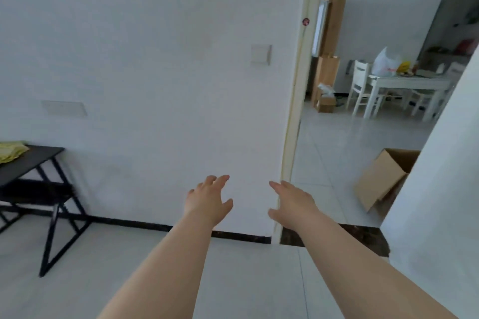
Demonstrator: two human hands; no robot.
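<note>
Apparently making for the doorway, stretching both arms out ahead, probably for balance or to feel the way round the corner. Holding the left hand (207, 199) out with fingers spread and loosely bent, thumb apart, gripping nothing and touching nothing. Holding the right hand (293, 202) out in much the same manner, fingers relaxed and nearly straight, likewise carrying nothing. Turning both palms down and a little inward, as if readying to meet a surface rather than to pinch anything.

Aiming roughly at the door frame (295, 101), standing upright at the right end of the white wall (155, 59) and showing just beyond the right hand. Judging by the stretch of floor (233, 280) between, not yet touching it. Noting a light switch (261, 54) mounted on the wall near that frame, well above both hands and handy for anyone entering.

Noting, off to the left, a black counter (31, 160) set against the wall and bearing something yellow (10, 151), partly out of view. Looking through the opening at a cardboard box (383, 181) tipped at an angle on the tiles, close to the likely path and so worth steering round. Glimpsing farther in a white counter (404, 80) with chairs drawn up beside it and a plastic bag (383, 62) resting on top.
</note>
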